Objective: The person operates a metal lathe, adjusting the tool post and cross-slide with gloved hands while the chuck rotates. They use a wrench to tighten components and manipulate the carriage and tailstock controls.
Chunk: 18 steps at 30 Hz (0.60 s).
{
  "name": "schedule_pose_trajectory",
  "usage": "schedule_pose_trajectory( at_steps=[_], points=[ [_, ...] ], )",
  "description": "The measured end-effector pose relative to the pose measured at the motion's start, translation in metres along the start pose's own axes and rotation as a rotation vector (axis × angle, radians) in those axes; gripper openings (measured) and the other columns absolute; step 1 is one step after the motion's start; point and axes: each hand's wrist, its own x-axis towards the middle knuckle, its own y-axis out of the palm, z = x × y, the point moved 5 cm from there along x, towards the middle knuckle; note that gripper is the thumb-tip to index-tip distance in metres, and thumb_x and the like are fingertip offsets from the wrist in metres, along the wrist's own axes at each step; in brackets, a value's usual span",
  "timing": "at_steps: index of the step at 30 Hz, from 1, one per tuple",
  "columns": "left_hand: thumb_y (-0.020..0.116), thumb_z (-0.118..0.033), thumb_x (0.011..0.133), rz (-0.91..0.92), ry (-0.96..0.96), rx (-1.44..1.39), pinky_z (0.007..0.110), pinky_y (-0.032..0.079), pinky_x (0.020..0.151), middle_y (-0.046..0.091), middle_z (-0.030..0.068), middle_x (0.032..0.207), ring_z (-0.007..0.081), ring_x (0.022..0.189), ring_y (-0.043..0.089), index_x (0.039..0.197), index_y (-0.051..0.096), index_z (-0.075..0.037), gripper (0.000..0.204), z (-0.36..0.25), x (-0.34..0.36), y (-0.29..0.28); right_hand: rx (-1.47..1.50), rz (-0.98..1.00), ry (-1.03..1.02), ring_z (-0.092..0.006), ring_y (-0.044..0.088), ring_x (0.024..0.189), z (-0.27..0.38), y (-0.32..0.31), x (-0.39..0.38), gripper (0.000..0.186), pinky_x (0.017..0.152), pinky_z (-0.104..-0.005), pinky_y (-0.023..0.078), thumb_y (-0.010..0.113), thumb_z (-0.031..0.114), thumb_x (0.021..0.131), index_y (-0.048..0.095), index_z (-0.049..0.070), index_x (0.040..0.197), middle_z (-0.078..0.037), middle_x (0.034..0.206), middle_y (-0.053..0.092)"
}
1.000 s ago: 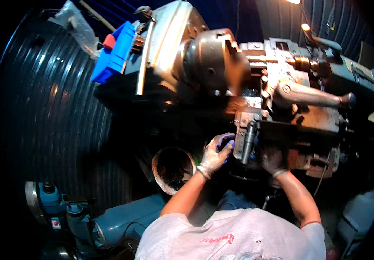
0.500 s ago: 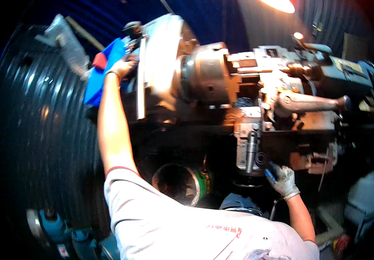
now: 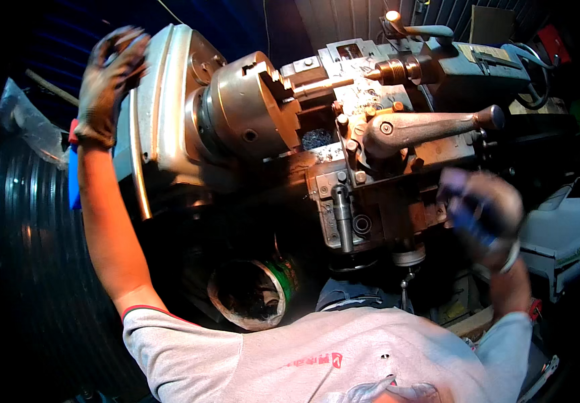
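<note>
left hand (image 3: 109, 84), gloved, raised against the upper edge of the lathe headstock (image 3: 162, 121); fingers curled, but whether its grip has hold of anything cannot be told. right hand (image 3: 481, 215), gloved and blurred, is loosely closed just right of the carriage (image 3: 364, 201), below the long lever (image 3: 424, 124); what it holds is unclear. chuck (image 3: 250, 111) sits between the hands. a round bucket (image 3: 253, 295) stands below.

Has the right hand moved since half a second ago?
Yes. The right hand was low, under the carriage; now it is raised and blurred, right of the carriage, just below the long lever.
</note>
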Motion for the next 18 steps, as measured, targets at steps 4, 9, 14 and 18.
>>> schedule_pose_trajectory(
  at_steps=[4, 9, 14, 18],
  points=[
    [0.070, -0.032, 0.089, -0.053, -0.070, 0.120, 0.028, 0.057, 0.080, 0.066, 0.0073, 0.113, 0.0165, 0.100, 0.067, 0.130, 0.052, -0.011, 0.049, 0.075, 0.047, 0.138, -0.225, 0.069, -0.085, -0.0183, 0.060, 0.088, -0.033, 0.003, 0.156, 0.055, 0.072, -0.0307, 0.050, 0.074, 0.025, 0.081, 0.049, 0.008, 0.127, -0.010, 0.105, 0.061],
    [0.067, -0.022, 0.092, -0.027, -0.224, -0.373, 0.033, 0.059, 0.076, 0.066, 0.0069, 0.102, 0.0170, 0.088, 0.067, 0.116, 0.055, -0.008, 0.031, 0.120, 0.072, 0.248, -0.472, 0.375, 0.046, -0.0247, 0.053, 0.111, -0.066, 0.037, 0.228, 0.061, 0.095, -0.0308, 0.043, 0.051, 0.039, 0.092, 0.034, 0.011, 0.144, -0.016, 0.133, 0.050],
    [0.065, -0.028, 0.092, -0.084, -0.275, -0.278, 0.032, 0.057, 0.077, 0.059, 0.0089, 0.111, 0.0189, 0.097, 0.064, 0.122, 0.048, -0.006, 0.041, 0.116, 0.067, 0.275, -0.400, 0.365, 0.094, -0.0219, 0.057, 0.092, -0.099, 0.049, 0.230, 0.048, 0.080, -0.0316, 0.047, 0.061, 0.030, 0.082, 0.048, 0.005, 0.120, -0.013, 0.109, 0.057],
    [0.064, -0.035, 0.092, 0.393, -0.338, -0.071, 0.029, 0.057, 0.078, 0.062, 0.0044, 0.120, 0.0139, 0.085, 0.063, 0.135, 0.051, -0.011, 0.051, 0.116, 0.070, 0.251, -0.333, 0.347, 0.149, -0.0197, 0.061, 0.077, -0.134, 0.052, 0.218, 0.037, 0.068, -0.0323, 0.050, 0.069, 0.023, 0.073, 0.058, 0.001, 0.101, -0.011, 0.089, 0.063]
  ],
)
